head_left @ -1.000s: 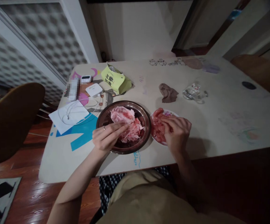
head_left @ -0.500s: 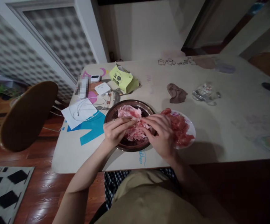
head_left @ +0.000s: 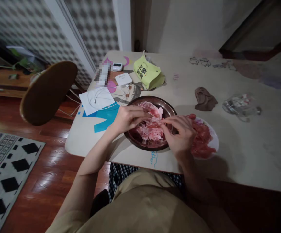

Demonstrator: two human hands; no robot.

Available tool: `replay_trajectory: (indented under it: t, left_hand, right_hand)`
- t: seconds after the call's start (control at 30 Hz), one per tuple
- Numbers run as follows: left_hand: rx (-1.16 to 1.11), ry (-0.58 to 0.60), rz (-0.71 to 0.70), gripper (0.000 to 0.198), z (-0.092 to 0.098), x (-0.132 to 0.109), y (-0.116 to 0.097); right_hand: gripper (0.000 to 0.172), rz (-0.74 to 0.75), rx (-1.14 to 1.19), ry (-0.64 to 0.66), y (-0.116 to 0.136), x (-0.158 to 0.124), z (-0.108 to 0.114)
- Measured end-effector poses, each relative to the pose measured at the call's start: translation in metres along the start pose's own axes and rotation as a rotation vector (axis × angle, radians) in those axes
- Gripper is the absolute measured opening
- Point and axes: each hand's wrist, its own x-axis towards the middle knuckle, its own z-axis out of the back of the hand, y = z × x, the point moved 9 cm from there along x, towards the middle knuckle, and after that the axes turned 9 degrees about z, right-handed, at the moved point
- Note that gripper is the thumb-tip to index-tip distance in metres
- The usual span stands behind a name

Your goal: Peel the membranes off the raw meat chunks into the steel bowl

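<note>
Left hand point(head_left: 133, 117) and right hand point(head_left: 179, 131): fingers pinching raw meat point(head_left: 152, 132) over bowl point(head_left: 169, 112) near front edge of counter point(head_left: 240, 149). Separation appears underway; next move likely requires steady pull.

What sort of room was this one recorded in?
Probably a dining area in a home: a chair stands near the table, which has drawings on its top, and a patterned rug lies on the glossy floor.

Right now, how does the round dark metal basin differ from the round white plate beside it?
The round dark metal basin is wider than the round white plate. The basin holds ragged pale pink meat; the plate holds smoother-looking redder meat. Both rest on the pale drawn-on table.
</note>
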Motion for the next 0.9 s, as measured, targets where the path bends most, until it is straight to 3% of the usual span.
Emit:
replay_trajectory:
  t: [0.13, 0.23, 0.37, 0.5, 0.67, 0.73, 0.8, 0.9]
  left_hand:
    - [0.127, 0.228, 0.059, 0.039, -0.017, -0.002, 0.012]
    - [0.045, 0.380, 0.073, 0.036, -0.025, -0.005, 0.011]
    - [-0.067, 0.426, 0.131, 0.055, -0.029, -0.004, 0.009]
    - [-0.031, 0.462, 0.147, 0.038, -0.043, -0.006, 0.010]
    - [0.078, 0.323, 0.161, 0.022, -0.035, -0.002, 0.016]
    - [0.100, 0.241, 0.156, 0.026, -0.025, 0.001, 0.018]
    - [0.108, 0.183, 0.147, 0.033, -0.018, 0.003, 0.020]
    - [0.125, 0.150, 0.143, 0.039, -0.014, 0.004, 0.022]
  right_hand:
    - [0.012, -0.035, -0.017, 0.038, -0.004, 0.000, 0.000]
    - [0.012, -0.020, -0.008, 0.051, 0.000, 0.002, -0.001]
    - [0.009, 0.040, 0.034, 0.060, 0.015, 0.006, -0.004]
    - [0.008, 0.080, 0.039, 0.033, 0.027, 0.009, -0.004]
    - [0.007, 0.078, -0.067, 0.059, 0.021, -0.001, -0.001]
    - [0.006, 0.062, -0.125, 0.087, 0.013, -0.009, 0.000]
    - [0.013, 0.070, -0.119, 0.202, 0.009, -0.017, -0.007]
    - [0.017, 0.115, -0.120, 0.276, 0.017, -0.024, -0.010]
